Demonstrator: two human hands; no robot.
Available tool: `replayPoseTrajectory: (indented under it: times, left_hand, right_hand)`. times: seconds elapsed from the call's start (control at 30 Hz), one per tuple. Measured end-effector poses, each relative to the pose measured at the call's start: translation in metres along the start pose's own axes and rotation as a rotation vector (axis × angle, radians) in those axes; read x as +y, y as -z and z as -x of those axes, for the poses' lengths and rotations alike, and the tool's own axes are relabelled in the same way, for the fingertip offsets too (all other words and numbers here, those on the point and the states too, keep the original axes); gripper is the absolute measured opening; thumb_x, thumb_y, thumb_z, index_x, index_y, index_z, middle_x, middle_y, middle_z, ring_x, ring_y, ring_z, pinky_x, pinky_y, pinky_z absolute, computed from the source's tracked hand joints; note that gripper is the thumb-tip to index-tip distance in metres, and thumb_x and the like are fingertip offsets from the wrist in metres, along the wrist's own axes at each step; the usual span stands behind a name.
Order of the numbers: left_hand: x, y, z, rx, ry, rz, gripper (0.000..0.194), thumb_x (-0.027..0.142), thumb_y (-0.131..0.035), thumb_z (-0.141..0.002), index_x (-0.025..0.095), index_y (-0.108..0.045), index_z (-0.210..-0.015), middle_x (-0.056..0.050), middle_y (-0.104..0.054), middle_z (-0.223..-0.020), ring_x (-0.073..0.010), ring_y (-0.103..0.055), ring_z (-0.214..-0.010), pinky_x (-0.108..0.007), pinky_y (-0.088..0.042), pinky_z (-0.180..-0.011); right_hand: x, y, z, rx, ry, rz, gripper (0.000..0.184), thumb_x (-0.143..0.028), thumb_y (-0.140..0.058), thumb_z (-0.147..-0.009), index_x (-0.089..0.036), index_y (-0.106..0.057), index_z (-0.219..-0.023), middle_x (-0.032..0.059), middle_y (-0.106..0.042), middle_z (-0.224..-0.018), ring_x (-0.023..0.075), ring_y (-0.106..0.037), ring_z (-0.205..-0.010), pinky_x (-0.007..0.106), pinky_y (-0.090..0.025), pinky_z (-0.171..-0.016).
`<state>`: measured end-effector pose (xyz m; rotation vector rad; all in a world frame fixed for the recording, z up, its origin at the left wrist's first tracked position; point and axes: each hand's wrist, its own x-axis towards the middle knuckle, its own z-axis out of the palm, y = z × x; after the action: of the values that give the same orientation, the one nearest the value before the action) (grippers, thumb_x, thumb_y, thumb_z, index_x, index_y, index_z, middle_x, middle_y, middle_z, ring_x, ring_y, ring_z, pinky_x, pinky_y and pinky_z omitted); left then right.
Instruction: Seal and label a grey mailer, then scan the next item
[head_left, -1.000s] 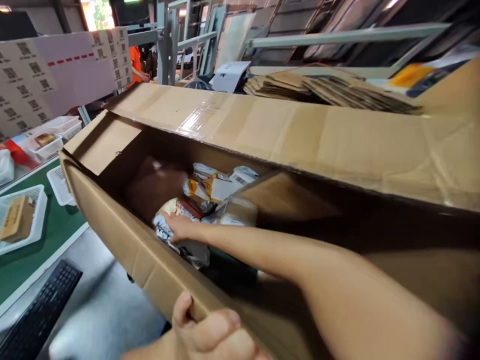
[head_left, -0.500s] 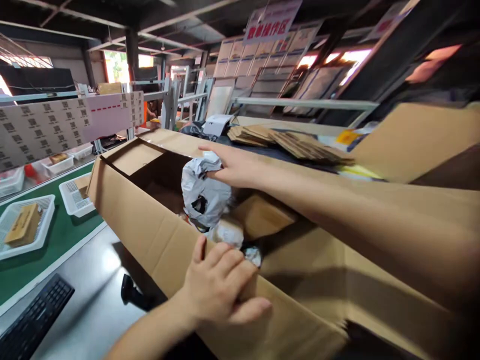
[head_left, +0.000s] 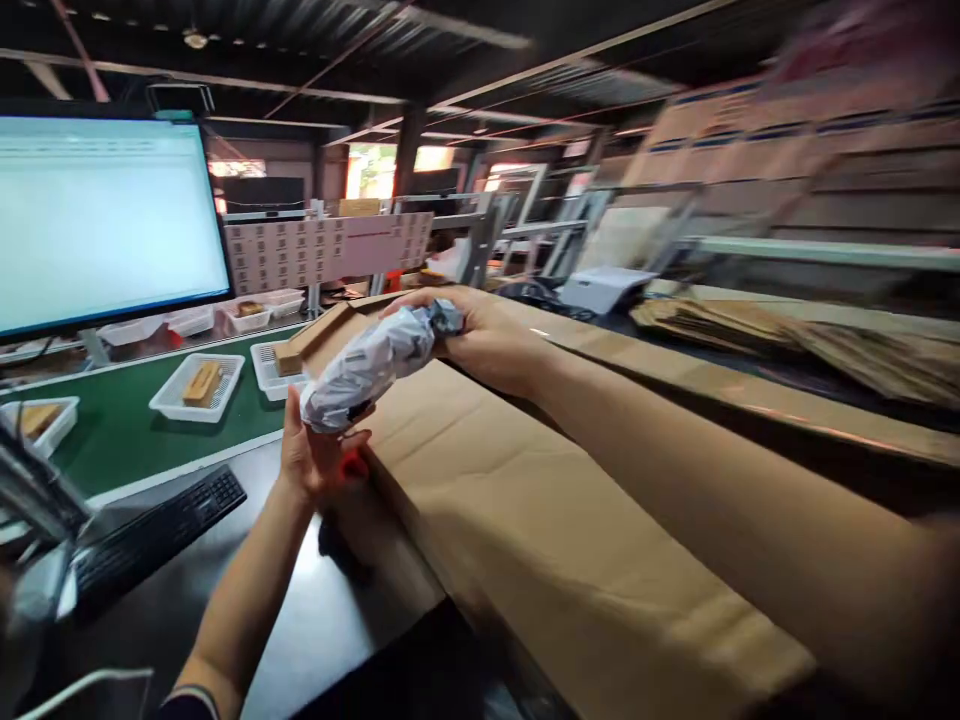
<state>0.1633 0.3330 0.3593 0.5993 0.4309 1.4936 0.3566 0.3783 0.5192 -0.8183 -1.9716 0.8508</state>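
I am watching the right hand gripping the far end of a grey plastic mailer bag, fingers closed around its twisted top. The bag is hanging tilted between the two hands, above the near wall of a large cardboard box. The left hand is cupping the lower end of the bag from beneath, palm up and fingers partly open, touching it; something small and red is showing at its fingertips, and I cannot tell what that is. To the left of the left hand a black keyboard is lying on the desk, and beyond it a green conveyor belt is carrying white trays with small brown boxes. A lit monitor is standing farther left. Behind the right hand, flattened cardboard is lying stacked.
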Motion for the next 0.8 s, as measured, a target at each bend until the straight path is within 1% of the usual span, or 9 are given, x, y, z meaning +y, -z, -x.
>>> replayPoseTrajectory:
  times: [0.1, 0.17, 0.27, 0.33, 0.4, 0.47, 0.57, 0.7, 0.8]
  left_hand:
    - [0.027, 0.078, 0.036, 0.303, -0.252, -0.083, 0.086, 0.041, -0.090, -0.068, 0.030, -0.055, -0.146, -0.008, -0.066, -0.144, -0.0233, -0.073, -0.105, -0.030, -0.064, -0.074]
    - [0.029, 0.128, 0.063, 0.407, -0.385, -0.165, 0.095, 0.030, -0.091, -0.065, 0.036, -0.049, -0.151, -0.006, -0.058, -0.153, -0.0230, -0.070, -0.114, -0.033, -0.064, -0.083]
    - [0.014, 0.194, 0.103, 0.562, -0.504, -0.276, 0.098, 0.022, -0.091, -0.062, 0.037, -0.048, -0.149, -0.005, -0.050, -0.160, -0.0238, -0.061, -0.135, -0.034, -0.058, -0.103]
    - [-0.004, 0.230, 0.128, 0.642, -0.512, -0.294, 0.098, 0.018, -0.089, -0.062, 0.035, -0.048, -0.148, -0.006, -0.050, -0.159, -0.0233, -0.057, -0.140, -0.034, -0.052, -0.112]
    - [-0.026, 0.258, 0.152, 0.717, -0.486, -0.282, 0.095, 0.017, -0.086, -0.064, 0.035, -0.046, -0.149, -0.008, -0.052, -0.158, -0.0239, -0.058, -0.139, -0.036, -0.050, -0.114]
    - [-0.051, 0.279, 0.177, 0.817, -0.480, -0.341, 0.088, 0.019, -0.082, -0.069, 0.033, -0.046, -0.148, -0.010, -0.052, -0.157, -0.0250, -0.058, -0.140, -0.038, -0.049, -0.115]
    - [-0.089, 0.297, 0.216, 0.939, -0.432, -0.611, 0.076, 0.023, -0.080, -0.077, 0.023, -0.048, -0.145, -0.015, -0.053, -0.156, -0.0287, -0.054, -0.145, -0.040, -0.043, -0.119]
    - [-0.135, 0.308, 0.264, 0.995, -0.181, -0.755, 0.075, 0.028, -0.086, -0.072, 0.018, -0.050, -0.137, -0.024, -0.058, -0.147, -0.0312, -0.063, -0.132, -0.045, -0.047, -0.116]
    - [-0.158, 0.314, 0.295, 1.092, 0.136, -0.717, 0.083, 0.029, -0.085, -0.071, 0.018, -0.045, -0.142, -0.028, -0.055, -0.149, -0.0238, -0.073, -0.095, -0.047, -0.058, -0.095]
  right_hand:
    - [0.037, -0.059, -0.019, -0.343, -0.249, -0.157, 0.068, -0.018, -0.080, -0.057, -0.025, -0.064, -0.123, 0.0041, -0.071, -0.112, 0.0212, -0.068, -0.101, 0.031, -0.060, -0.081]
    - [0.068, -0.106, -0.030, -0.446, -0.441, -0.197, 0.068, -0.011, -0.077, -0.058, -0.025, -0.064, -0.123, 0.0060, -0.070, -0.118, 0.0201, -0.068, -0.101, 0.026, -0.059, -0.074]
    - [0.120, -0.195, -0.019, -0.345, -0.669, -0.221, 0.055, -0.018, -0.074, -0.073, -0.023, -0.061, -0.127, 0.0122, -0.065, -0.135, 0.0208, -0.066, -0.108, 0.025, -0.058, -0.070]
    - [0.152, -0.257, 0.011, -0.197, -0.781, -0.204, 0.053, -0.036, -0.070, -0.088, -0.022, -0.054, -0.136, 0.0173, -0.057, -0.147, 0.0233, -0.063, -0.117, 0.027, -0.059, -0.072]
    - [0.179, -0.309, 0.053, -0.120, -0.899, -0.221, 0.056, -0.045, -0.068, -0.091, -0.022, -0.050, -0.139, 0.0188, -0.056, -0.149, 0.0249, -0.064, -0.116, 0.031, -0.061, -0.074]
    - [0.202, -0.347, 0.098, -0.167, -0.939, -0.318, 0.045, -0.039, -0.064, -0.092, -0.021, -0.052, -0.132, 0.0164, -0.066, -0.136, 0.0218, -0.069, -0.106, 0.031, -0.063, -0.078]
    - [0.228, -0.379, 0.141, -0.299, -0.792, -0.319, 0.022, -0.030, -0.050, -0.095, -0.020, -0.056, -0.114, 0.0112, -0.074, -0.107, 0.0178, -0.072, -0.092, 0.030, -0.061, -0.084]
    - [0.252, -0.400, 0.146, -0.395, -0.618, -0.118, 0.022, -0.032, -0.041, -0.098, -0.021, -0.057, -0.105, 0.0091, -0.071, -0.093, 0.0206, -0.070, -0.091, 0.032, -0.059, -0.080]
    - [0.269, -0.406, 0.141, -0.432, -0.594, -0.035, 0.026, -0.031, -0.044, -0.097, -0.018, -0.056, -0.115, 0.0153, -0.069, -0.116, 0.0235, -0.069, -0.106, 0.037, -0.058, -0.091]
